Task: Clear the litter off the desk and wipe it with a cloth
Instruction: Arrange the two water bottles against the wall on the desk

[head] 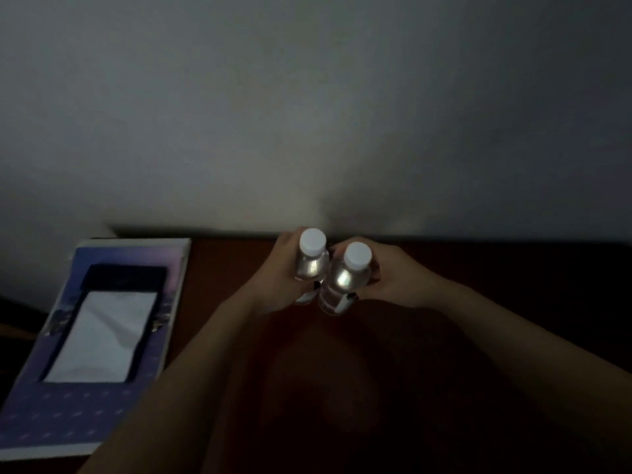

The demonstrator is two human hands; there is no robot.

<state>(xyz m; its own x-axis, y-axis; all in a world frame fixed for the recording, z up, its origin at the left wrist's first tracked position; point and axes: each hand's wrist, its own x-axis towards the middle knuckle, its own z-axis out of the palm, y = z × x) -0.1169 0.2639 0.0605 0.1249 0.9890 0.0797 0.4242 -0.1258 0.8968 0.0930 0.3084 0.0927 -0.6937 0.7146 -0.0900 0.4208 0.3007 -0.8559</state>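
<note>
In dim light, a person's left hand (282, 277) and right hand (396, 280) each grip a clear, white-capped bottle, fingers curled round the bodies. The left bottle (310, 265) and right bottle (345, 283) are upright and touching, at the far side of the dark brown surface (229, 268), near the wall (307, 114). A purple tissue box (102, 408) lies to the left.

Above the dark reddish-brown wooden desk (232, 265), the left forearm (191, 354) and the right forearm (496, 336) are seen bare, uncovered as far as the wrists. The left hand (278, 271) and the right hand (395, 278) are likewise bare. Small dark marks are seen at the fingertips, but whether they are painted nails cannot be told in the dim light.
</note>
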